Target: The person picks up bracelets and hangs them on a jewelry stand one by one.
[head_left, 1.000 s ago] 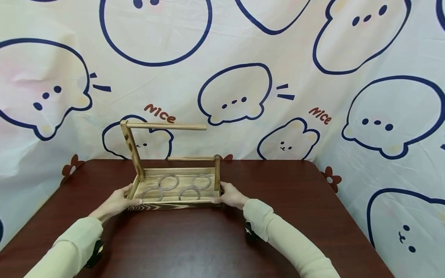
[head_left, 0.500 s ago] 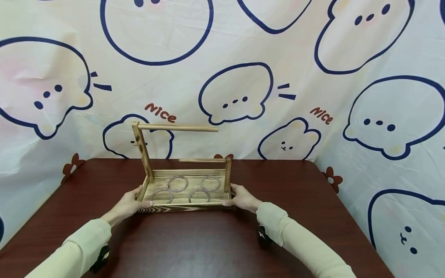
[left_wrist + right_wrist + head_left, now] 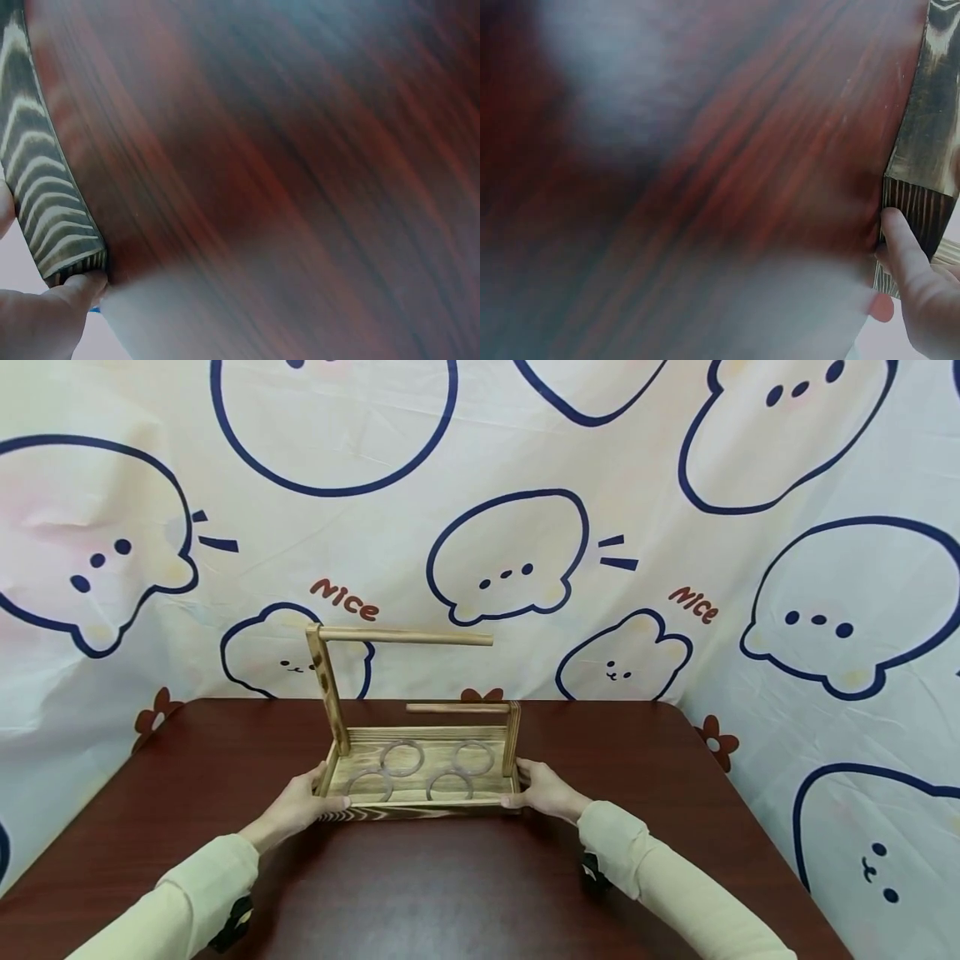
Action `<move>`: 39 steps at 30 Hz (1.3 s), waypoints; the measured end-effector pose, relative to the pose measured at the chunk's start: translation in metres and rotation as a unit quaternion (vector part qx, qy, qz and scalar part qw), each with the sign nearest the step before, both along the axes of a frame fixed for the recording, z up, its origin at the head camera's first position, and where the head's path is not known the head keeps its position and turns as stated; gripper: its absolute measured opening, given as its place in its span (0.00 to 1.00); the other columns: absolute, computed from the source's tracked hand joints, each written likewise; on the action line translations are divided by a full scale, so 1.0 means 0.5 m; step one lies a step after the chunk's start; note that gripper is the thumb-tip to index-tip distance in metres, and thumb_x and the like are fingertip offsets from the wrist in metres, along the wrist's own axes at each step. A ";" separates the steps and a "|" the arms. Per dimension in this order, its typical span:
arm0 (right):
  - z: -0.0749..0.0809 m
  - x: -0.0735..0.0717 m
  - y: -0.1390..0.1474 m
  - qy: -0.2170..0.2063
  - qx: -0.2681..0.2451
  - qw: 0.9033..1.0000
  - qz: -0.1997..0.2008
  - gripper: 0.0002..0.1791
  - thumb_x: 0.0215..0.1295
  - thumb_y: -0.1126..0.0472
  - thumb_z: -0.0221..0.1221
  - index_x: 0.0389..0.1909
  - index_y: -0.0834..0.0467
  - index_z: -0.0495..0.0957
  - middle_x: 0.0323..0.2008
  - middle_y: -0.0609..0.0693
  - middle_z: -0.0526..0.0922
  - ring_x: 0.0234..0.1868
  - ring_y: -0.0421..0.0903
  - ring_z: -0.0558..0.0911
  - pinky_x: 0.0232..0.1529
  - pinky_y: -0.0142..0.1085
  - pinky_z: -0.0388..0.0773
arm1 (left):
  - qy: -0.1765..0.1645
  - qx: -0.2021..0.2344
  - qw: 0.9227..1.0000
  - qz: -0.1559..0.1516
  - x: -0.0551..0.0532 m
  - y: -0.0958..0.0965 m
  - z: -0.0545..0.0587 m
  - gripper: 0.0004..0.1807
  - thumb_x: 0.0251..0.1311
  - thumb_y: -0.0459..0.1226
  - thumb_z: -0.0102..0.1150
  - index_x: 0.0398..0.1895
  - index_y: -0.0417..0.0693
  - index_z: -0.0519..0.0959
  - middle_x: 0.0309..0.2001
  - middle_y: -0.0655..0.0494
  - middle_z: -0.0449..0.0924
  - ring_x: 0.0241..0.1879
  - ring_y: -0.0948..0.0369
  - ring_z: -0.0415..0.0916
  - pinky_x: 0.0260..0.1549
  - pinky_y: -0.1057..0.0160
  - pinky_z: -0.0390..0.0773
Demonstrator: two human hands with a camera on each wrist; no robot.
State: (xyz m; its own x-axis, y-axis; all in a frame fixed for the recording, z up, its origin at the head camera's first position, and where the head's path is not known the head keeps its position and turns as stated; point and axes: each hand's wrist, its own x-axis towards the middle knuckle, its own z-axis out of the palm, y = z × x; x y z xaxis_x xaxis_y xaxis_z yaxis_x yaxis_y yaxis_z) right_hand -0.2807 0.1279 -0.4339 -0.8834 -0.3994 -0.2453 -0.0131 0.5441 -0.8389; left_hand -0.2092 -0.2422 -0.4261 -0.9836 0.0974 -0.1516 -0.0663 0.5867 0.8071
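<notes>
A wooden display rack [image 3: 431, 811] sits in the middle of the table: a shallow tray with a post and horizontal rod at each end, the left one taller. Several pale rings [image 3: 402, 758] show on its floor. My left hand [image 3: 296, 810] grips the left end, thumb along the front and fingers round the side. At the opposite end, my right hand [image 3: 551, 793] holds the corner with its thumb on the front edge. The left wrist view catches the rack's striped front board [image 3: 49, 180] between fingertips; in the right wrist view a finger presses the dark end board [image 3: 922, 214].
The dark red-brown table [image 3: 435, 893] spreads around the rack, its back edge close behind. A white curtain [image 3: 637, 452] with cartoon outlines hangs behind and along the sides.
The rack has slid to the right across the table and a little toward me, both hands moving along with it and keeping their grip on its ends.
</notes>
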 end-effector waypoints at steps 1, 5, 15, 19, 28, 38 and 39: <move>0.000 0.002 0.004 0.001 0.001 1.000 0.001 0.50 0.51 0.60 0.67 0.69 0.67 0.47 0.68 0.64 0.55 0.68 0.58 0.58 0.63 0.49 0.61 | -0.002 0.002 1.000 0.002 0.001 0.005 -0.001 0.50 0.56 0.39 0.61 0.67 0.22 0.39 0.67 0.25 0.41 0.65 0.39 0.49 0.59 0.43 0.59; -0.002 0.009 0.020 0.006 0.002 1.000 0.005 0.49 0.50 0.60 0.67 0.69 0.67 0.49 0.67 0.64 0.56 0.67 0.58 0.58 0.63 0.49 0.61 | -0.004 0.000 1.000 0.009 0.008 0.023 -0.002 0.50 0.55 0.40 0.61 0.67 0.22 0.40 0.67 0.26 0.39 0.66 0.39 0.47 0.60 0.43 0.56; -0.011 0.019 0.056 -0.002 0.007 1.000 -0.009 0.51 0.49 0.58 0.68 0.69 0.65 0.48 0.68 0.63 0.55 0.68 0.59 0.58 0.62 0.50 0.62 | -0.008 0.006 1.000 0.021 0.027 0.060 0.002 0.49 0.56 0.40 0.61 0.68 0.26 0.41 0.69 0.31 0.37 0.67 0.39 0.43 0.61 0.42 0.54; -0.010 0.025 0.069 -0.003 0.004 1.000 -0.014 0.50 0.49 0.59 0.67 0.69 0.65 0.48 0.68 0.63 0.56 0.68 0.59 0.58 0.62 0.50 0.62 | -0.011 0.004 1.000 0.028 0.030 0.070 -0.003 0.49 0.55 0.40 0.61 0.69 0.28 0.41 0.70 0.33 0.38 0.68 0.40 0.41 0.63 0.42 0.51; -0.006 0.035 0.103 0.004 0.008 1.000 -0.022 0.49 0.50 0.61 0.67 0.69 0.65 0.50 0.68 0.63 0.56 0.67 0.59 0.59 0.61 0.50 0.63 | -0.001 0.013 0.999 0.033 0.031 0.100 -0.012 0.49 0.55 0.41 0.62 0.69 0.29 0.43 0.70 0.35 0.40 0.69 0.43 0.41 0.64 0.44 0.51; 0.001 0.045 0.134 0.006 0.000 1.000 -0.024 0.50 0.48 0.61 0.68 0.69 0.66 0.51 0.68 0.64 0.56 0.67 0.59 0.59 0.61 0.51 0.63 | 0.004 0.005 0.999 0.037 0.039 0.130 -0.011 0.49 0.55 0.43 0.61 0.69 0.29 0.43 0.70 0.34 0.43 0.68 0.43 0.46 0.62 0.44 0.56; 0.001 0.047 0.136 0.009 0.000 1.000 -0.023 0.49 0.48 0.61 0.68 0.69 0.66 0.51 0.68 0.64 0.56 0.67 0.60 0.59 0.61 0.51 0.63 | 0.005 0.005 0.999 0.036 0.040 0.132 -0.011 0.49 0.55 0.43 0.61 0.69 0.29 0.43 0.70 0.34 0.43 0.68 0.43 0.45 0.62 0.44 0.56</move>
